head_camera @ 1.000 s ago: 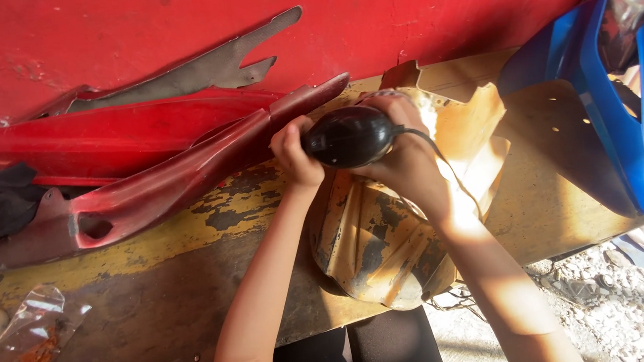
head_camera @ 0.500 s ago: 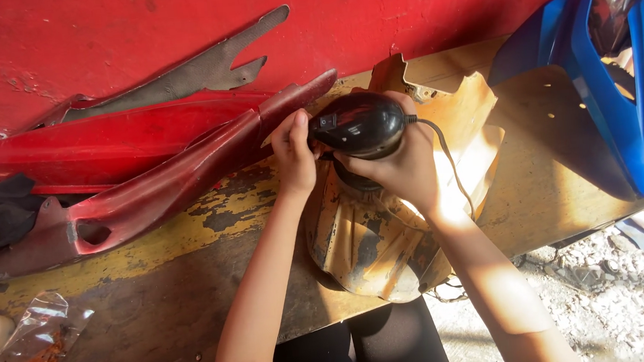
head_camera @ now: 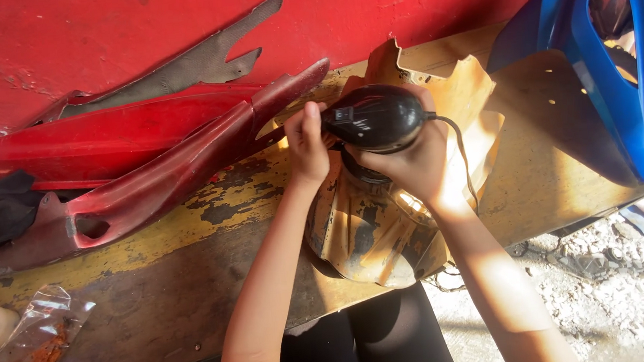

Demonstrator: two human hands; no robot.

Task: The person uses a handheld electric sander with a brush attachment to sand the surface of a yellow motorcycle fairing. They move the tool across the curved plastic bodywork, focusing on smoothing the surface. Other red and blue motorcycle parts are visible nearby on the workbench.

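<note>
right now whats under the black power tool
Under the black power tool lies a worn tan panel with chipped paint, resting on the wooden bench. The tool's underside and the spot it touches are hidden by the tool and both hands.

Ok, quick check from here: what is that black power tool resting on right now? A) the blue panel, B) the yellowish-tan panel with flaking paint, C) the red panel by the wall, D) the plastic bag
B: both the left hand and right hand grip the black power tool, which sits on the yellowish-tan panel; the red panel, blue panel and plastic bag lie off to the sides.
</note>
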